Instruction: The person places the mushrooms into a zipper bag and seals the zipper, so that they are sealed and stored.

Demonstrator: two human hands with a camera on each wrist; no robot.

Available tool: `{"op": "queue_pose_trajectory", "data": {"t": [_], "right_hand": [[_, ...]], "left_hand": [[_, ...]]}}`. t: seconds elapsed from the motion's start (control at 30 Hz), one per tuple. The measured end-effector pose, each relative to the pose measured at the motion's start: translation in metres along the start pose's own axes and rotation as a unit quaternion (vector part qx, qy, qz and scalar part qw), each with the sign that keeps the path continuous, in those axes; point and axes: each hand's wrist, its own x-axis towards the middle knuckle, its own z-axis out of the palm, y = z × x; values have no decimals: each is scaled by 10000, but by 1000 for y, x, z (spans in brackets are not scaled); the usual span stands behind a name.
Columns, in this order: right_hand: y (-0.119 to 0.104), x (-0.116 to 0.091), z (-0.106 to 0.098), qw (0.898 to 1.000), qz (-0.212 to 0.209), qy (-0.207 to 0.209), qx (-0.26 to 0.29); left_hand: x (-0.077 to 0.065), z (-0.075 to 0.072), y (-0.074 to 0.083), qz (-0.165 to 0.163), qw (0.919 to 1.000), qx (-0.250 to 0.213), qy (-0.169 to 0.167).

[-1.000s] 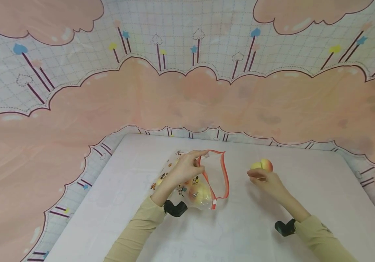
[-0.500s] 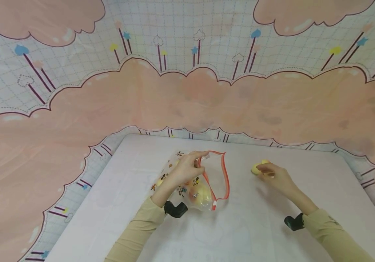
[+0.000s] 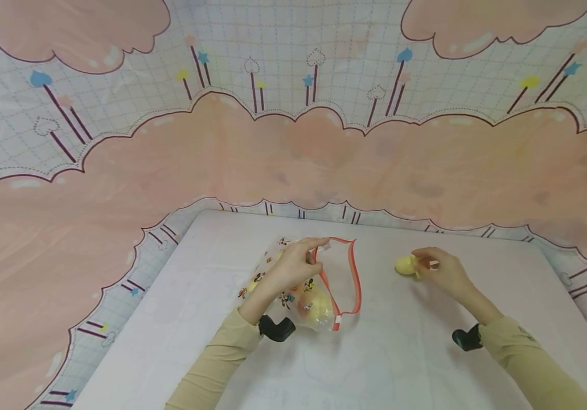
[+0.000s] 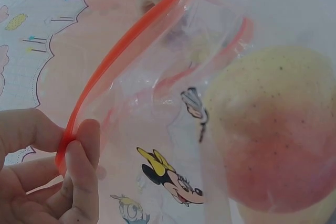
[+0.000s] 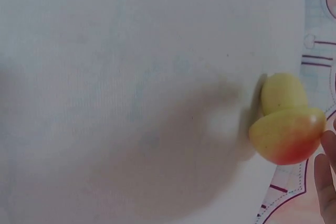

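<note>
A clear zip bag (image 3: 283, 245) with a red zip edge and cartoon prints lies on the white table, its mouth spread toward the right. My left hand (image 3: 290, 267) pinches the red edge (image 4: 64, 148) between thumb and fingers. Through the plastic shows a yellow-and-red fruit (image 4: 278, 129). To the right are two fruit pieces: a plain yellow one (image 5: 283, 90) and a yellow-red, half-dome one (image 5: 289, 139), touching each other. Around the half-dome piece reaches my right hand (image 3: 449, 279), its fingertips (image 5: 331, 148) at that piece's edge. The hand covers part of it in the head view.
The white table (image 3: 365, 364) carries the bag and the fruit pieces. Behind it and at its sides hangs a cloth (image 3: 324, 159) printed with pink clouds. Black wrist mounts (image 3: 276, 328) sit below each hand.
My right hand has moved right, from the near-left side of the fruit pieces to the half-dome one; the yellow piece shows more clearly. My left hand stays on the bag's edge.
</note>
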Motion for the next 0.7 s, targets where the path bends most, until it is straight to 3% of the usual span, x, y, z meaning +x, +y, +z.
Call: {"op": "queue_pose_trajectory", "data": {"t": [0.33,0.7], "right_hand": [[9,5,-4,9998,202,-55,-33],[25,6,3,9960,707,-510,173]], "left_hand": [[1,0,0,20,10000,27,23],[1,1,-2,35,10000,47,20]]}}
